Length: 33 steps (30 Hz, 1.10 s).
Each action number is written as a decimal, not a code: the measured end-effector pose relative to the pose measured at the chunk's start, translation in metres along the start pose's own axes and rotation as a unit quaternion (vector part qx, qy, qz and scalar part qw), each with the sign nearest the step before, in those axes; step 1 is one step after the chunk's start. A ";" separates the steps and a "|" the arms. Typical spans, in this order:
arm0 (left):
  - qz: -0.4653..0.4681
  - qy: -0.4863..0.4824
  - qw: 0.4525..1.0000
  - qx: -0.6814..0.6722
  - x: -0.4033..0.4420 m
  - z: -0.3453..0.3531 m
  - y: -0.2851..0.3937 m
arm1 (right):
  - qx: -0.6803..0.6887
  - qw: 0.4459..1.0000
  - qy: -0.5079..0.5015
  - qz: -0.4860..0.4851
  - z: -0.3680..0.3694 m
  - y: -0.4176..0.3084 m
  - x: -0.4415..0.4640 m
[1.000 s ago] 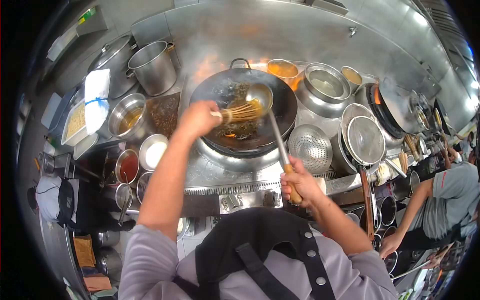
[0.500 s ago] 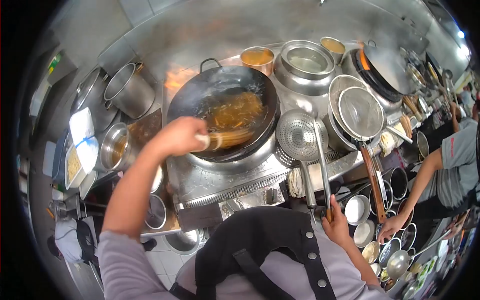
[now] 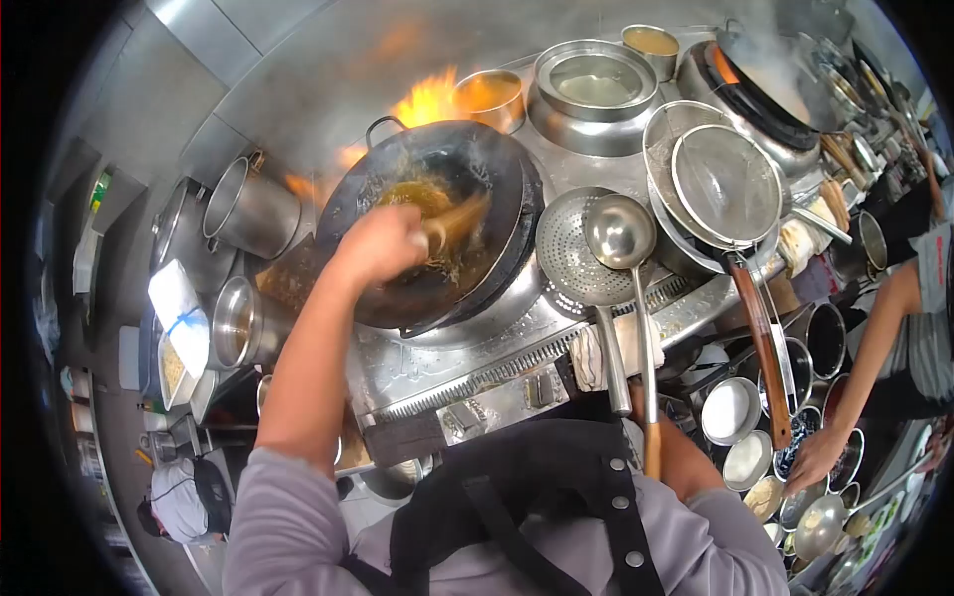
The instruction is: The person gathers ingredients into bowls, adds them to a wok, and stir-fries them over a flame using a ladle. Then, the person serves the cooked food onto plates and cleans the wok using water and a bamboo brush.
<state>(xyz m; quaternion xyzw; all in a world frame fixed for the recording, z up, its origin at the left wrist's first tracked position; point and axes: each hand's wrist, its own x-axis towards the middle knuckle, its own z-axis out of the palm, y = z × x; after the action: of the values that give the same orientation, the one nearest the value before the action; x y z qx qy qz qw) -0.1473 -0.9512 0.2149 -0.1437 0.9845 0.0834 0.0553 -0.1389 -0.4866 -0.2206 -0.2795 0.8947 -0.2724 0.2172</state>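
My left hand [image 3: 383, 243] is closed around a bamboo wok brush [image 3: 460, 223], its bristles blurred by motion inside the black wok [image 3: 477, 154]. Brownish water [image 3: 409, 195] lies in the wok and steam rises from it. A steel ladle [image 3: 618, 233] rests with its bowl on a perforated skimmer [image 3: 568, 253], both handles pointing toward me. Beside the ladle's wooden handle my right forearm [image 3: 688, 459] reaches forward at the stove's front edge. The fingers of my right hand are hidden there, near a folded cloth [image 3: 588, 358].
Flames [image 3: 427, 97] rise behind the wok. At the back stand metal pots of liquid [image 3: 489, 99]. Mesh strainers [image 3: 725, 184] rest on a pot to the right. A co-worker's arm [image 3: 874, 348] extends over several bowls [image 3: 730, 409]. Tall pots [image 3: 253, 204] stand at left.
My left hand has moved up and inward over the wok with the brush. The ladle now lies on the skimmer, and my right hand has left its handle. The flames have grown.
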 end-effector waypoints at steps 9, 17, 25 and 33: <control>0.044 -0.068 0.992 0.102 -0.028 -0.024 0.000 | 0.174 0.985 0.008 0.006 -0.033 -0.028 0.021; -0.066 0.094 0.991 0.063 0.052 0.026 -0.046 | 0.805 0.527 -0.096 0.253 -0.148 -0.088 -0.086; -0.097 0.104 0.988 0.065 0.057 0.045 -0.069 | 0.392 0.900 -0.041 0.186 -0.230 -0.211 -0.131; -0.080 0.000 0.992 0.093 -0.023 0.023 -0.044 | 0.100 0.957 0.253 -0.095 -0.296 -0.215 0.012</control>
<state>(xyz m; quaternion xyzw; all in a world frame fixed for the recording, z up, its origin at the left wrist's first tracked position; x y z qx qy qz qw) -0.1104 -0.9827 0.1886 -0.2161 0.9734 -0.0135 0.0746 -0.2255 -0.5349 0.1312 -0.2619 0.8578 -0.4419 -0.0167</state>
